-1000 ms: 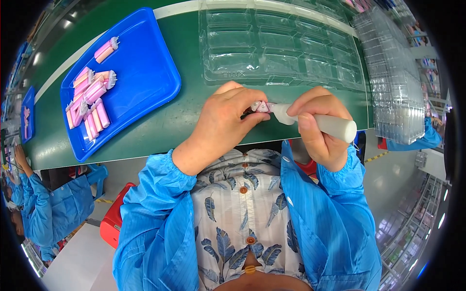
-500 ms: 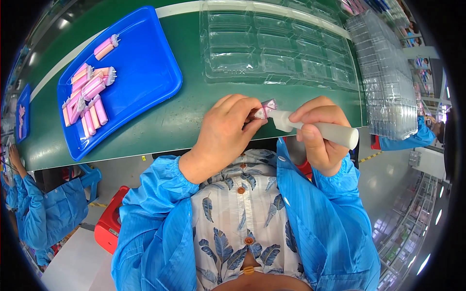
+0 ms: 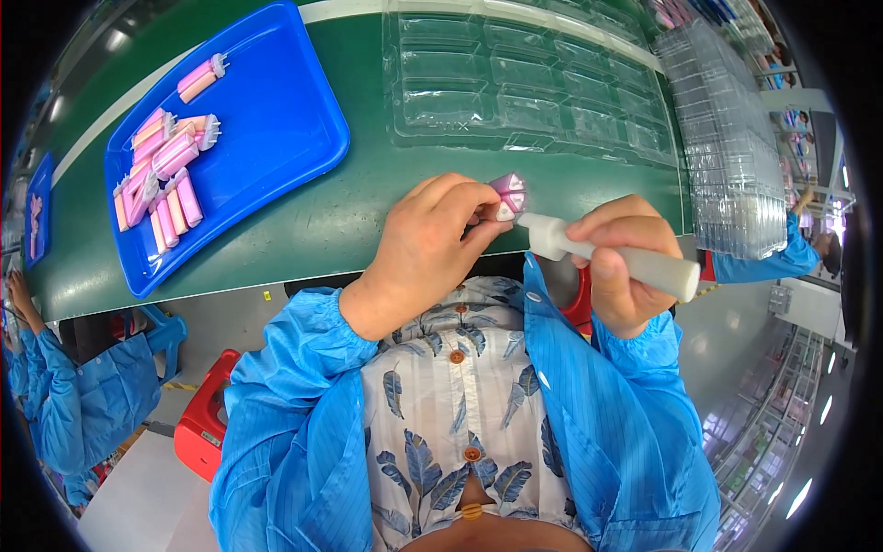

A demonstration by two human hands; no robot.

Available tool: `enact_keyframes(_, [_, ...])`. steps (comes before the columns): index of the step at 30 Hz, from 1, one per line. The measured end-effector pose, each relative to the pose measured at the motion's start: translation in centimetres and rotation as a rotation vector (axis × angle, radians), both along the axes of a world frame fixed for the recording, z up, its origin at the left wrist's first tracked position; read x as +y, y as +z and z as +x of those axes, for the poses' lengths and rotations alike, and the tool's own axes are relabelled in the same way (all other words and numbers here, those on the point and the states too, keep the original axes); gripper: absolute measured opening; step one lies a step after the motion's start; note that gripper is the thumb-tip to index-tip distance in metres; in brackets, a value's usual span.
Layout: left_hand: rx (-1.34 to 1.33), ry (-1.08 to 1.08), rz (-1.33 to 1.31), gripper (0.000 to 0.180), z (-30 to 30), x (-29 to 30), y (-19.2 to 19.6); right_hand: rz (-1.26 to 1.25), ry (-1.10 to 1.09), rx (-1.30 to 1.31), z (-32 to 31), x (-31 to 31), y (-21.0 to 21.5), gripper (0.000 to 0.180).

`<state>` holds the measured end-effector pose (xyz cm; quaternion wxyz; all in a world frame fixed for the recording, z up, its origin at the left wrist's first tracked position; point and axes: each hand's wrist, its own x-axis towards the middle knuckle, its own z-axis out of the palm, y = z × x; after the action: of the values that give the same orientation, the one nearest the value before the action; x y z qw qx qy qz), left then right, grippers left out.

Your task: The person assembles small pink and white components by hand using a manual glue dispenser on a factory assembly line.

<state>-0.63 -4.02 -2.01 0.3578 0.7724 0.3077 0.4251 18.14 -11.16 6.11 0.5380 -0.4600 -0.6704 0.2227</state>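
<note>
At the far left a co-worker in a blue sleeve sat by a blue stool, and a small blue tray lay near the counter's end. Next came a large blue tray with a loose heap of pink and peach pieces along its left side, one lying apart toward the top. A red stool stood on the grey floor below.

The left hand was near the edge of the green counter, its thumb and index finger pinched on a pink piece that poked out rightward, segmented end exposed; its foreshortened body hid its long axis. At its lower right was the thin tip of a white bottle, touching or just beside it, I cannot tell which. The bottle's long axis ran from that tip rightward and slightly toward the body, and the right hand had its fingers wrapped around it, farther from the piece than the left.

Beyond both hands lay a clear compartment tray; to its right rose a stack of clear trays.
</note>
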Motion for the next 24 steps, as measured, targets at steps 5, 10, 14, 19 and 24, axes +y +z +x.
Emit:
enact_keyframes(5, [0.001,-0.012,0.030,0.034,-0.1,0.0,0.3,-0.015,-0.001,-0.097,-0.8,0.2,0.1,0.017])
enact_keyframes(10, [-0.019,-0.014,0.058,0.035,-0.1,-0.1,0.2,-0.018,-0.032,-0.094,-1.3,0.4,-0.2,0.016])
enact_keyframes(14, [-0.039,0.001,-0.006,0.034,0.2,-0.2,0.5,-0.013,-0.013,-0.137,-1.5,0.9,-0.8,0.015])
enact_keyframes(19, [0.012,0.030,0.026,0.036,0.2,0.1,1.2,0.057,0.022,-0.004,-0.3,0.6,-1.0,0.011])
enact_keyframes(24, [0.111,0.137,0.175,0.039,-0.7,1.7,3.8,0.146,-0.041,0.238,1.0,-0.7,-0.6,0.017])
